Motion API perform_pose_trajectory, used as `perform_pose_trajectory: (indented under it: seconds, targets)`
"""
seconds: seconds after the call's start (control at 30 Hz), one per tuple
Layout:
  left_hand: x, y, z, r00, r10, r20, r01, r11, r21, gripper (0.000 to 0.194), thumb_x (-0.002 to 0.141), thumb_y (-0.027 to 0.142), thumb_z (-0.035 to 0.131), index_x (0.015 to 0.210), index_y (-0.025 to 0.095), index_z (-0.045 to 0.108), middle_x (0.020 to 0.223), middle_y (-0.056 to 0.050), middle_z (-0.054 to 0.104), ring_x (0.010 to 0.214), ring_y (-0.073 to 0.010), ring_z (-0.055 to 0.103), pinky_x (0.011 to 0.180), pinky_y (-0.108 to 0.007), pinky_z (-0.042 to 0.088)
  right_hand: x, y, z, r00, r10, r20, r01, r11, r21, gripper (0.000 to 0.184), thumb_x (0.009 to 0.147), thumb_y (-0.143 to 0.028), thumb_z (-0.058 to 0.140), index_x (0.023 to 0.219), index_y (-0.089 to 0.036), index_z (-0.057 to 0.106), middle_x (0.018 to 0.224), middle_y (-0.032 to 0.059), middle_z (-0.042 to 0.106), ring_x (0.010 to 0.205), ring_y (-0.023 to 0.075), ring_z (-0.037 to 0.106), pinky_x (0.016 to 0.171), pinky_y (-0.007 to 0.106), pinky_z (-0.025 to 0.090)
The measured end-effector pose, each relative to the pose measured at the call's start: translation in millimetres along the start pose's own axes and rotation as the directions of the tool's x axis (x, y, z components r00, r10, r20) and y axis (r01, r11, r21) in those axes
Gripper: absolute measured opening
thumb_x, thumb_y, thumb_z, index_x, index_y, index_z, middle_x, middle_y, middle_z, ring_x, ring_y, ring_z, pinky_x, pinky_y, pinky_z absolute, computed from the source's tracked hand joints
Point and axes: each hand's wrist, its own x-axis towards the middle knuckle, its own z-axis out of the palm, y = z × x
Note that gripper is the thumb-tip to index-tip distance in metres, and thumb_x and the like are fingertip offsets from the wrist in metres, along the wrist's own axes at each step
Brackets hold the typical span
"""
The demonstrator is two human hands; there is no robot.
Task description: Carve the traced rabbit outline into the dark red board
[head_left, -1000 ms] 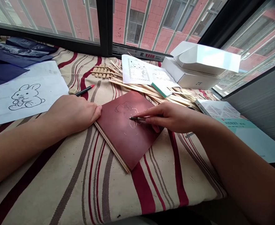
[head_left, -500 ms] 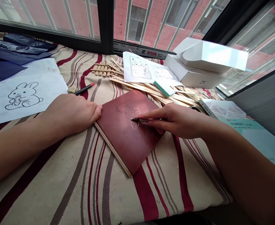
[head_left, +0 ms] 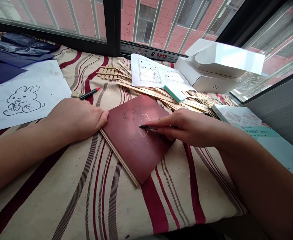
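Observation:
A dark red wooden board (head_left: 146,160) with pale layered edges lies at an angle on the striped cloth. My left hand (head_left: 77,118) is closed on its left corner, thumb on the top face. My right hand (head_left: 191,126) pinches a slim, dark, pen-like carving tool (head_left: 151,127), its tip at the board's surface. Around the tip, pale scratched lines follow part of a dark animal outline (head_left: 130,114). Just beyond my left hand lie a black marker with a red end (head_left: 90,93) and a small beige lump (head_left: 76,94).
A paper with a rabbit drawing (head_left: 50,75) and dark blue sheets (head_left: 1,75) lie left. Behind the board are thin wooden strips (head_left: 146,90), printed drawings (head_left: 147,71) and a teal-edged block (head_left: 175,93). A white box (head_left: 216,83) and a book (head_left: 273,146) stand right, by the window.
Both hands and the board keep nearly the same places. The tool's tip has barely shifted; the whole view has moved slightly.

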Motion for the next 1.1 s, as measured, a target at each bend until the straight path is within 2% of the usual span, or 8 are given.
perform_pose_trajectory:
  seconds: [0.27, 0.43, 0.57, 0.67, 0.73, 0.83, 1.0, 1.1]
  targets:
    - [-1, 2, -3.0, 1.0, 0.012, 0.001, -0.012, 1.0, -0.02, 0.062, 0.105, 0.043, 0.024, 0.085, 0.021, 0.079, 0.093, -0.019, 0.082, 0.089, -0.0399, 0.077, 0.07, -0.046, 0.047, -1, 2, -1, 1.0, 0.004, 0.003, -0.004, 1.0, 0.002, 0.05, 0.107, -0.036, 0.051, 0.15, -0.03, 0.077, 0.08, 0.0012, 0.079, 0.067, 0.016, 0.059, 0.074, 0.031, 0.045]
    - [0, 1, -3.2, 1.0, 0.016, 0.006, -0.016, 0.999, -0.037, 0.061, 0.104, 0.041, 0.025, 0.085, 0.021, 0.079, 0.093, -0.02, 0.082, 0.091, -0.0424, 0.078, 0.073, -0.049, 0.049, 0, -8, -3, 0.999, -0.038, 0.005, 0.038, 0.995, -0.096, 0.046, 0.111, -0.037, 0.049, 0.144, -0.032, 0.081, 0.103, 0.0024, 0.085, 0.076, 0.0156, 0.064, 0.073, 0.031, 0.042]
    - [0, 1, -2.3, 1.0, 0.015, 0.012, -0.014, 0.999, -0.052, 0.061, 0.105, 0.041, 0.026, 0.085, 0.021, 0.08, 0.094, -0.021, 0.081, 0.093, -0.0411, 0.078, 0.078, -0.051, 0.051, 1, -20, 1, 1.0, -0.001, -0.016, -0.003, 0.966, -0.259, 0.042, 0.112, -0.035, 0.049, 0.13, -0.029, 0.085, 0.087, 0.0046, 0.08, 0.067, 0.0168, 0.057, 0.063, 0.032, 0.034]
    - [1, 0, -1.1, 1.0, 0.01, 0.019, -0.009, 0.998, -0.056, 0.062, 0.106, 0.043, 0.025, 0.083, 0.021, 0.078, 0.094, -0.019, 0.081, 0.092, -0.0382, 0.078, 0.08, -0.05, 0.05, 3, -31, 1, 0.993, 0.112, 0.024, -0.096, 0.927, -0.362, 0.041, 0.108, -0.025, 0.051, 0.133, -0.028, 0.084, 0.089, 0.0073, 0.079, 0.067, 0.0174, 0.056, 0.06, 0.031, 0.033]
    - [3, 0, 0.0, 1.0, 0.011, 0.026, -0.01, 0.999, -0.053, 0.062, 0.106, 0.044, 0.025, 0.084, 0.022, 0.078, 0.091, -0.018, 0.079, 0.092, -0.0381, 0.077, 0.082, -0.051, 0.05, 5, -40, -1, 0.982, 0.176, 0.072, -0.129, 0.897, -0.422, 0.044, 0.105, -0.019, 0.053, 0.137, -0.028, 0.082, 0.081, 0.0069, 0.075, 0.062, 0.0163, 0.053, 0.056, 0.03, 0.032]
    - [5, -1, 2.0, 0.999, 0.004, 0.041, -0.002, 0.999, -0.034, 0.062, 0.104, 0.045, 0.024, 0.083, 0.023, 0.078, 0.086, -0.014, 0.075, 0.088, -0.0383, 0.077, 0.082, -0.051, 0.052, 11, -53, -9, 0.973, 0.216, 0.078, -0.147, 0.848, -0.509, 0.048, 0.1, -0.012, 0.057, 0.138, -0.028, 0.082, 0.068, 0.0035, 0.066, 0.053, 0.0139, 0.045, 0.053, 0.028, 0.028]
    - [9, -2, 3.8, 0.998, -0.002, 0.06, 0.002, 1.0, 0.002, 0.06, 0.103, 0.046, 0.025, 0.078, 0.025, 0.076, 0.083, -0.01, 0.073, 0.085, -0.0371, 0.076, 0.08, -0.051, 0.052, 16, -63, -17, 0.975, 0.12, 0.187, 0.033, 0.756, -0.654, 0.049, 0.093, -0.004, 0.064, 0.13, -0.027, 0.085, 0.071, 0.0039, 0.071, 0.058, 0.0147, 0.052, 0.058, 0.029, 0.027]
    - [9, -2, 3.1, 0.998, -0.005, 0.07, 0.004, 1.0, 0.016, 0.059, 0.103, 0.046, 0.027, 0.078, 0.025, 0.076, 0.084, -0.009, 0.073, 0.085, -0.0349, 0.075, 0.081, -0.05, 0.052, 10, -56, -12, 0.992, 0.048, 0.118, 0.045, 0.733, -0.679, 0.034, 0.098, -0.018, 0.07, 0.129, -0.023, 0.084, 0.074, 0.0054, 0.074, 0.064, 0.0162, 0.06, 0.063, 0.03, 0.032]
